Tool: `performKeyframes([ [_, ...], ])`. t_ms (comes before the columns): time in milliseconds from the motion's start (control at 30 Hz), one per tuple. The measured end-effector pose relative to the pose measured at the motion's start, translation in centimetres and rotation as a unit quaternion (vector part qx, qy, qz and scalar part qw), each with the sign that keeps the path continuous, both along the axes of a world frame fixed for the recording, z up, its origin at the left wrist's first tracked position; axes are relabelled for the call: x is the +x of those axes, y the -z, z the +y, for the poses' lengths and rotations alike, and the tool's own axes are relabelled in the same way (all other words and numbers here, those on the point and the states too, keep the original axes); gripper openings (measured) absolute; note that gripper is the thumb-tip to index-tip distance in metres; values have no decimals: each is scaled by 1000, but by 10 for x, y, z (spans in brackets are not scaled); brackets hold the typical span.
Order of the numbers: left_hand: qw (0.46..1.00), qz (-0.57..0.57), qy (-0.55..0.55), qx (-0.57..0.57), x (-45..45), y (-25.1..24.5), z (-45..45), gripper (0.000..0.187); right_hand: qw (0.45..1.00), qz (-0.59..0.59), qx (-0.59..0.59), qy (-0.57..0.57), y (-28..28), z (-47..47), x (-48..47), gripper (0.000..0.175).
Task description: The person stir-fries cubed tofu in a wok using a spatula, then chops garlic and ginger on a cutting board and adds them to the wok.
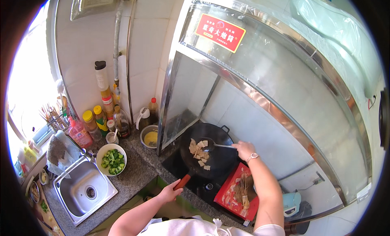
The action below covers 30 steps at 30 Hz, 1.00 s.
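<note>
A dark wok (224, 163) sits on the black cooktop (173, 166) with pale, thin-sliced pieces of food (198, 150), perhaps meat, in its left part. My left hand (170, 191) is closed around the wok's reddish-brown handle (182, 181), at the near side. My right hand (244, 150), a watch or bracelet at its wrist, holds the metal handle of a ladle or spatula (224, 145) over the wok. The utensil's head rests at the food's right side. A white bowl (98, 161) of broccoli (113, 163) stands left, beside the sink.
Left lies a steel sink (76, 190). Bottles and jars (100, 120) line the wall behind the broccoli bowl. A metal bowl (145, 135) holds something yellow. A red box or tray (225, 191) bears a straw brush (244, 193). A metal-framed glass hood (262, 92) encloses the stove.
</note>
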State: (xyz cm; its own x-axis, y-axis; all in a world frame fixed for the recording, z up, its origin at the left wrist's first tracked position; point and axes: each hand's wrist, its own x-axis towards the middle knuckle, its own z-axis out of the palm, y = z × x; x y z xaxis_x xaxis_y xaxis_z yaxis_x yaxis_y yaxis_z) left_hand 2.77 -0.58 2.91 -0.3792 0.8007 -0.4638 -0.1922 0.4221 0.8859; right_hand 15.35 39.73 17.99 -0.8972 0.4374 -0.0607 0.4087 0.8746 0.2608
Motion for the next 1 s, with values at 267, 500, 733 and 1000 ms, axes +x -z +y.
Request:
performKeyframes([
  [267, 1000, -11, 3, 7, 1, 2, 5, 68, 949, -144, -248, 132, -20, -27, 45, 33],
  [500, 1000, 1, 8, -2, -2, 4, 2, 68, 877, 56, -422, 223, 86, -32, 20, 23],
  [733, 1000, -1, 6, 10, -2, 17, 1, 69, 811, -53, -516, 270, -15, -104, 53, 25],
  [1000, 1000, -1, -4, 31, -2, 13, 3, 68, 716, 253, -578, 298, 130, -147, -44, 17],
])
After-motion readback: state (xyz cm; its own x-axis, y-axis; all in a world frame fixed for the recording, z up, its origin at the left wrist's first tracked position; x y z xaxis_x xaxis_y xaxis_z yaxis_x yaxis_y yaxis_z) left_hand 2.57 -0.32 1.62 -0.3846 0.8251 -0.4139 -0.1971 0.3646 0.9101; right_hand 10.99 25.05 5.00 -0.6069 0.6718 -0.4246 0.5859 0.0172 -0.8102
